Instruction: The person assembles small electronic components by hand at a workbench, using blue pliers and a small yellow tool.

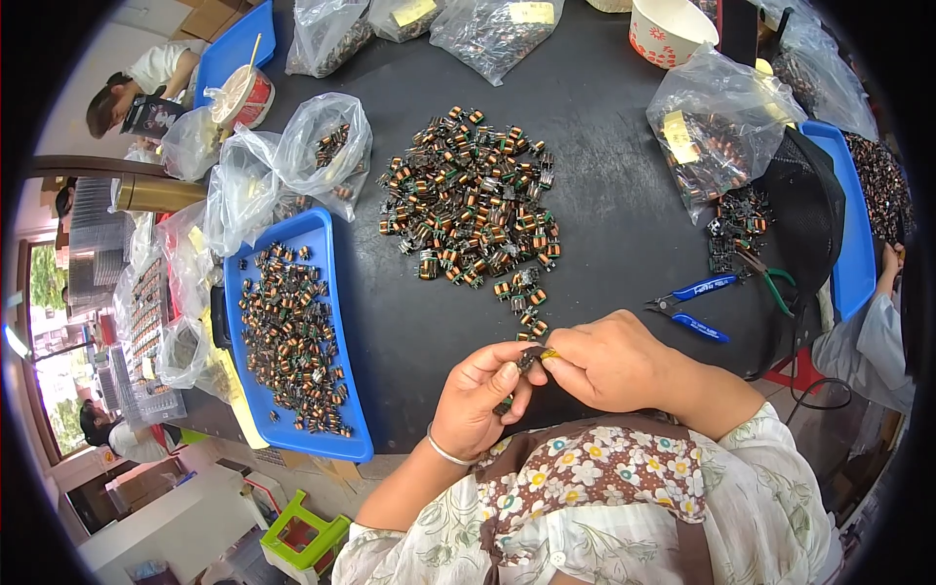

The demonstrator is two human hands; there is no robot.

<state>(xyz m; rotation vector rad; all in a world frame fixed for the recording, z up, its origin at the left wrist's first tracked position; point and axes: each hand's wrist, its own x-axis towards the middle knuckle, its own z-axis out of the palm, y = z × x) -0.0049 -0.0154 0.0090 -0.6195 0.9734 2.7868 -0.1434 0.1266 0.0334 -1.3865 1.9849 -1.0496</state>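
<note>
My left hand [478,395] is closed around small wire-wound coils, at the near edge of the dark table [604,175]. One dark coil [531,359] shows between its thumb and fingertips, and another bit with green lies lower in the fingers. My right hand [619,361] meets it there, thumb and forefinger pinched on something small with a yellow part, mostly hidden by the fingers. Just beyond both hands lies a large loose heap of copper-and-black coils [478,195], trailing toward me. On the left, a blue tray [353,390] holds many more coils.
Blue-handled cutters [697,290] and green-handled pliers [775,288] lie right of my hands, by a black mesh bag [804,195]. Bags of coils [721,127] and a paper bowl [673,34] stand farther back. Another blue tray [848,224] is at far right, near a person's hand.
</note>
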